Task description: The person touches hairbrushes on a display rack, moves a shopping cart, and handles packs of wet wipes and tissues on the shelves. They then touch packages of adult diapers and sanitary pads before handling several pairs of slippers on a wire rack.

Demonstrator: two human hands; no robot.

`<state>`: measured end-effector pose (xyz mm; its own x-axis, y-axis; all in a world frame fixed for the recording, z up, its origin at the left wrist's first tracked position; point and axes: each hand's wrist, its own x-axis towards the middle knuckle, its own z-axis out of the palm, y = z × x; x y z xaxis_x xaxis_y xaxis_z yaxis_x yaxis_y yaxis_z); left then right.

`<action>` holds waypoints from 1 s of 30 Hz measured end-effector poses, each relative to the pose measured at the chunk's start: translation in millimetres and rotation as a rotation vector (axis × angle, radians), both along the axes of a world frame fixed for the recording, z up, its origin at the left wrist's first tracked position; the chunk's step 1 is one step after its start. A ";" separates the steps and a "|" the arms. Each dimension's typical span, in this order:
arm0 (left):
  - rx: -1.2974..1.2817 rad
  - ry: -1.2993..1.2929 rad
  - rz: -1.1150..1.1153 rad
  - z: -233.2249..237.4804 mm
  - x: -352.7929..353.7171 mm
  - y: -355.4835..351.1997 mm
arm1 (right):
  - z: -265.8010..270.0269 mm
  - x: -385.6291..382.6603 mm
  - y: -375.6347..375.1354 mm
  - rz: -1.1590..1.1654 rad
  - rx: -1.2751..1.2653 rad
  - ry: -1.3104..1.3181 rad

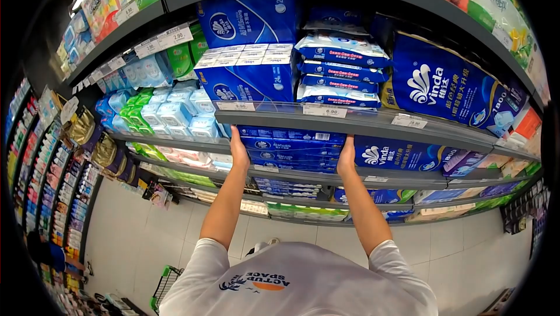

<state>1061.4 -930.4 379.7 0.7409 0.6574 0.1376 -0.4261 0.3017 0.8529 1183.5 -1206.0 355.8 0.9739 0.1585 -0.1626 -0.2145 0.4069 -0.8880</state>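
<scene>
A stack of blue Vinda tissue packs (291,148) lies on the shelf below the front shelf edge. Against its left side rests my left hand (238,149), fingers pointing upward and partly hidden by the stack and shelf lip. My right hand (346,155) presses the stack's right side, between it and a large blue Vinda package (402,154). The stack is held between both palms. Directly above are a blue carton of small tissue packs (248,74) and a pile of blue-and-white wipes packs (341,71).
A grey shelf edge (361,119) with price tags juts out above my hands. Light-blue and green tissue packs (169,109) sit to the left. Lower shelves hold more packs. A green-rimmed shopping cart (166,284) stands behind on the tiled floor (146,222).
</scene>
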 end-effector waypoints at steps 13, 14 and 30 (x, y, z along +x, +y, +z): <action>-0.078 -0.055 0.009 -12.0 11.6 10.9 | -6.6 -1.8 1.5 -0.104 -0.018 -0.090; -0.004 -0.049 0.004 -12.2 9.8 14.6 | 2.4 -8.1 -1.8 -0.049 0.081 -0.105; 0.574 -0.246 0.430 169.7 -53.9 59.9 | 169.2 -115.8 16.7 -0.207 -0.513 -1.256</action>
<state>1007.5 -870.5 549.4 0.3396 0.6567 0.6734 -0.6040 -0.3966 0.6913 1067.7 -1189.3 525.0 0.5067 0.1833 0.8424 0.8621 -0.0974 -0.4973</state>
